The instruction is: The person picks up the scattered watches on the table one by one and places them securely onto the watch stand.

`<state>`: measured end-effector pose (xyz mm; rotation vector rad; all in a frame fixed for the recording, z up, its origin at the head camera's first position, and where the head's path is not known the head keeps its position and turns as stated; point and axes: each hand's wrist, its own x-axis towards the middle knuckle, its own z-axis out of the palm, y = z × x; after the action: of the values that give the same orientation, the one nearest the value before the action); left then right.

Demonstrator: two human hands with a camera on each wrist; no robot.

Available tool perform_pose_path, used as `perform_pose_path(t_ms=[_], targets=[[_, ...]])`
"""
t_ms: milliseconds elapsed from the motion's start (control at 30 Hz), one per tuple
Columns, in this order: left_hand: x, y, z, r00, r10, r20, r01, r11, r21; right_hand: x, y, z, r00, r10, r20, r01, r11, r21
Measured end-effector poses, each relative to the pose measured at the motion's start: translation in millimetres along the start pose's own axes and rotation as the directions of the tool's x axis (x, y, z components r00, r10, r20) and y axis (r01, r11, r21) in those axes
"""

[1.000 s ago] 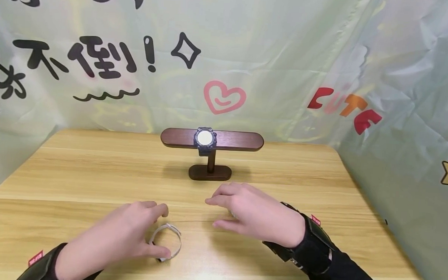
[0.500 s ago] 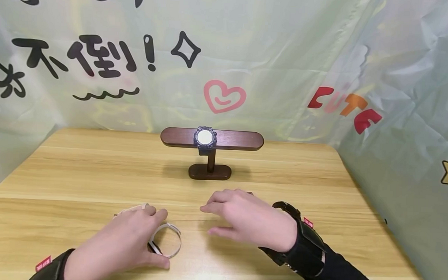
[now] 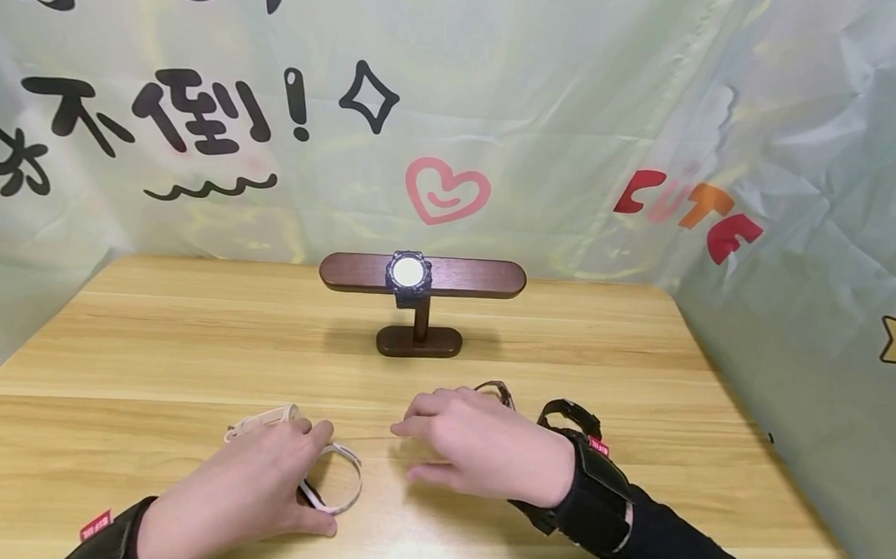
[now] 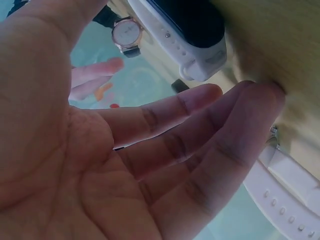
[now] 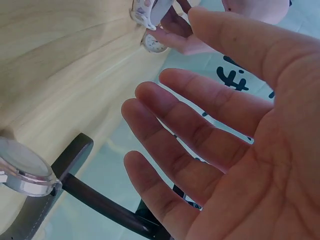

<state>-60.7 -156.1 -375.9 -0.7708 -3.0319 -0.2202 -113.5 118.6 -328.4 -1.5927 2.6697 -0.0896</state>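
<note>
My left hand (image 3: pixel 259 480) reaches down over the left side of a white fitness band (image 3: pixel 353 475) lying on the table. Its thumb is on the near side of the band and its fingers on the far side. In the left wrist view, the band's black screen (image 4: pixel 192 22) sits just beyond my loosely bent fingers (image 4: pixel 240 120), with a gap between. My right hand (image 3: pixel 478 448) hovers over the table right of the band, palm down, holding nothing. The right wrist view shows its fingers (image 5: pixel 185 132) spread and relaxed, beside a silver-cased watch (image 5: pixel 25 167) with a dark strap.
A dark wooden watch stand (image 3: pixel 478 278) at the back carries a chunky black watch (image 3: pixel 408 276) on its bar. Behind my left hand lies a pale-strapped watch (image 3: pixel 262 420). Dark-strapped watches, one brown (image 3: pixel 497 390) and one black (image 3: pixel 571 414), lie behind my right hand and wrist.
The left hand has shifted slightly right, uncovering the pale-strapped watch behind it. The right hand has moved left and toward me, bringing the dark-strapped watches into sight. The fitness band stays in place.
</note>
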Motion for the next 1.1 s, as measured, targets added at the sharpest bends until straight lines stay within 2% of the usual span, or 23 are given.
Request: perform_pose_path(t_ms=[300,400,567,733,967,1100], targets=[[1.0,-1.4,0.0,0.999,0.006,0.05,-0.003,0.998,-0.057,0.6,1,3,1.0,-0.008,0.002,0.008,0.999,-0.043],[1.1,-2.3,0.7,0.999,0.023,0.039,-0.02,0.998,-0.059,0.8,1,3,1.0,-0.008,0.0,0.008,0.999,-0.045],[0.0,-3.9,1.5,0.996,0.078,-0.039,-0.078,0.997,-0.022,0.9,1,3,1.0,-0.006,-0.001,0.006,0.999,-0.033],[1.8,-4.1,0.1,0.988,0.105,-0.117,-0.105,0.994,0.0,1.6,2,3,1.0,-0.012,-0.016,0.012,1.0,-0.019],[5.3,1.8,-5.9,0.98,0.062,-0.189,-0.067,0.998,-0.021,1.8,1,3,1.0,-0.009,-0.016,0.009,0.999,-0.031],[7.1,4.7,-8.9,0.97,0.048,-0.239,-0.061,0.997,-0.047,1.8,0,3,1.0,-0.011,-0.023,0.011,0.999,-0.035]])
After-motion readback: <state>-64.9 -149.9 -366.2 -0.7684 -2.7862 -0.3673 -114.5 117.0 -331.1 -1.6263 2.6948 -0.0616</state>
